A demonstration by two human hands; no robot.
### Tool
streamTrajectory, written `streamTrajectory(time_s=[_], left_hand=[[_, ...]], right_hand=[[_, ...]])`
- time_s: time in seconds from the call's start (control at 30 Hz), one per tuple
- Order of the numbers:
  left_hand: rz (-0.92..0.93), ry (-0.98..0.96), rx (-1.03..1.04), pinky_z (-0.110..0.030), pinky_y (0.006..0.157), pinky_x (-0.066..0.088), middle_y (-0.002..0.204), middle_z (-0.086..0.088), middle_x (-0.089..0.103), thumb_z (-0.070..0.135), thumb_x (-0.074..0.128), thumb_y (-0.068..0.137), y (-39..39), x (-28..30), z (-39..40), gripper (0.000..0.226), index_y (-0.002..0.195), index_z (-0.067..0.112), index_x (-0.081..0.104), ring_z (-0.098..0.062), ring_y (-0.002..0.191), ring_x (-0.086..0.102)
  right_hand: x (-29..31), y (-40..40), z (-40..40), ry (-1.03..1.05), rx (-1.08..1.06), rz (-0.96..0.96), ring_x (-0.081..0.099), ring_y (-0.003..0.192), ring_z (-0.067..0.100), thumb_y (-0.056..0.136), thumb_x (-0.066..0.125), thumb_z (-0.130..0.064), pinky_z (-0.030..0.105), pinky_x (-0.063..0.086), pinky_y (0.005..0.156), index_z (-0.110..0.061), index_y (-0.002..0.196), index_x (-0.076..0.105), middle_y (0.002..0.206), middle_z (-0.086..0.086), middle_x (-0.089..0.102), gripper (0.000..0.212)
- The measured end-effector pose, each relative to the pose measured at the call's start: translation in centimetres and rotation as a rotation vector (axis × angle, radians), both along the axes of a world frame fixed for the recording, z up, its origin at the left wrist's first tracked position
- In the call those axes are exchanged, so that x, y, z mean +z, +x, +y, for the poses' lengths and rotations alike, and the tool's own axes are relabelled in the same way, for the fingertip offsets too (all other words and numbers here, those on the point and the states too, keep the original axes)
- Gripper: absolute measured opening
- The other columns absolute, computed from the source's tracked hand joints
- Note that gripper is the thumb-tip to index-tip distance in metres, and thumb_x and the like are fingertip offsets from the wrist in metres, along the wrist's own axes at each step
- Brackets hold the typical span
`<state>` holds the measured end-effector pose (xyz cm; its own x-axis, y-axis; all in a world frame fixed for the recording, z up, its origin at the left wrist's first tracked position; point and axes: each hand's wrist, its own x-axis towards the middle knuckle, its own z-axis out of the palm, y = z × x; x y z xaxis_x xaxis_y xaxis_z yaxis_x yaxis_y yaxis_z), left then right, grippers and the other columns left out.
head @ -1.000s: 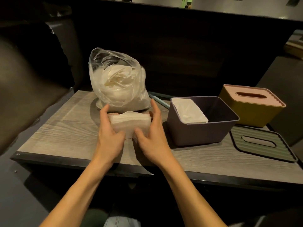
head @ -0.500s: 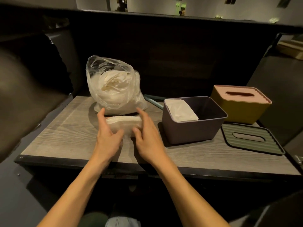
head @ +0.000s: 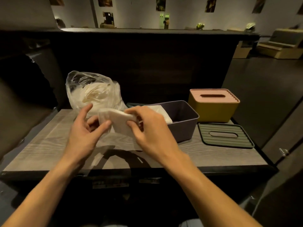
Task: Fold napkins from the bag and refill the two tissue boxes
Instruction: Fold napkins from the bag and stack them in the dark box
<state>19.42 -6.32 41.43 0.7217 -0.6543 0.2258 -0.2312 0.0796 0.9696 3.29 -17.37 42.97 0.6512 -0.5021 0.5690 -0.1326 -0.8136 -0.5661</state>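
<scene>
A folded stack of white napkins (head: 118,122) is lifted off the wooden table (head: 49,148), tilted. My right hand (head: 150,130) grips its right end, fingers curled over the top and thumb below. My left hand (head: 85,130) pinches its left end with the thumb. Behind stands a clear plastic bag (head: 91,92) full of loose napkins. To the right, the open purple tissue box (head: 182,126) holds some folded napkins (head: 161,110) at its left end. The yellow tissue box (head: 213,110) wears a pink slotted lid.
A green slotted lid (head: 226,135) lies flat on the table, right of the purple box. A dark partition wall rises right behind the table. A dark seat flanks the left side, and the table's front edge runs near my forearms.
The napkin stack rested on the table between both hands; now it is raised and shifted right toward the purple box, with my right hand curled over it. The camera view has tilted up.
</scene>
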Motion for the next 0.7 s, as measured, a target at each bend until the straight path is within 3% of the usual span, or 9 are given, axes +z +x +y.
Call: streamTrajectory(time_s=[0.07, 0.2, 0.3, 0.37, 0.5, 0.6, 0.7], left_hand=[[-0.045, 0.003, -0.039, -0.028, 0.09, 0.056, 0.11, 0.01, 0.071, 0.014, 0.075, 0.088, -0.7, 2.0, -1.6, 0.08, 0.156, 0.03, 0.036, -0.004, 0.109, 0.07], [-0.162, 0.014, -0.171, -0.014, 0.071, 0.057, 0.104, 0.014, 0.063, 0.011, 0.067, 0.098, -2.9, 5.3, -6.1, 0.066, 0.154, 0.025, 0.035, 0.011, 0.088, 0.069], [-0.174, 0.071, -0.263, -0.025, 0.073, 0.062, 0.105, 0.0, 0.069, 0.011, 0.06, 0.103, -3.8, 6.9, -10.6, 0.069, 0.161, 0.02, 0.024, -0.009, 0.093, 0.073], [-0.252, 0.151, -0.32, -0.033, 0.081, 0.062, 0.106, -0.003, 0.069, 0.011, 0.059, 0.103, -4.2, 7.6, -13.5, 0.072, 0.162, 0.02, 0.019, -0.019, 0.1, 0.072], [-0.518, 0.338, -0.396, -0.022, 0.075, 0.053, 0.119, -0.001, 0.062, 0.017, 0.064, 0.101, -5.6, 8.8, -17.6, 0.072, 0.161, 0.02, 0.025, -0.014, 0.1, 0.066], [-0.706, 0.496, -0.433, -0.029, 0.093, 0.049, 0.139, -0.013, 0.058, 0.02, 0.066, 0.099, -6.5, 8.9, -19.5, 0.064, 0.156, 0.018, 0.038, -0.024, 0.119, 0.061], [-0.853, 0.611, -0.435, -0.028, 0.096, 0.045, 0.138, -0.012, 0.063, 0.02, 0.068, 0.099, -7.3, 8.7, -20.4, 0.053, 0.149, 0.012, 0.051, -0.024, 0.123, 0.061]], right_hand=[[1.6, -1.3, -1.7, 0.02, -0.023, -0.016, 0.059, 0.103, 0.001, 0.1, 0.067, -0.024, 0.022, 0.055, 0.087, -0.026, 0.128, 0.064, 0.115, -0.011, 0.064, 0.028], [3.7, -3.9, -4.9, 0.111, -0.083, -0.021, 0.06, 0.095, -0.006, 0.101, 0.064, -0.02, 0.014, 0.058, 0.075, -0.027, 0.137, 0.052, 0.107, -0.02, 0.054, 0.038], [4.6, -5.7, -6.8, 0.15, -0.154, 0.016, 0.065, 0.085, 0.002, 0.102, 0.062, -0.021, 0.018, 0.059, 0.063, -0.027, 0.143, 0.041, 0.105, -0.013, 0.055, 0.047], [4.9, -6.7, -7.9, 0.111, -0.223, 0.083, 0.065, 0.082, 0.006, 0.102, 0.06, -0.023, 0.025, 0.061, 0.067, -0.028, 0.142, 0.036, 0.108, -0.008, 0.059, 0.047], [4.9, -8.0, -9.5, 0.079, -0.315, 0.332, 0.066, 0.082, 0.016, 0.102, 0.058, -0.021, 0.042, 0.062, 0.077, -0.031, 0.133, 0.035, 0.103, 0.001, 0.065, 0.04], [4.6, -8.3, -10.3, 0.073, -0.356, 0.515, 0.064, 0.093, 0.019, 0.102, 0.06, -0.022, 0.042, 0.06, 0.085, -0.031, 0.131, 0.045, 0.108, 0.002, 0.064, 0.035], [4.8, -8.0, -11.1, 0.077, -0.358, 0.634, 0.062, 0.097, 0.019, 0.101, 0.062, -0.022, 0.035, 0.057, 0.084, -0.03, 0.132, 0.053, 0.111, 0.002, 0.063, 0.033]])
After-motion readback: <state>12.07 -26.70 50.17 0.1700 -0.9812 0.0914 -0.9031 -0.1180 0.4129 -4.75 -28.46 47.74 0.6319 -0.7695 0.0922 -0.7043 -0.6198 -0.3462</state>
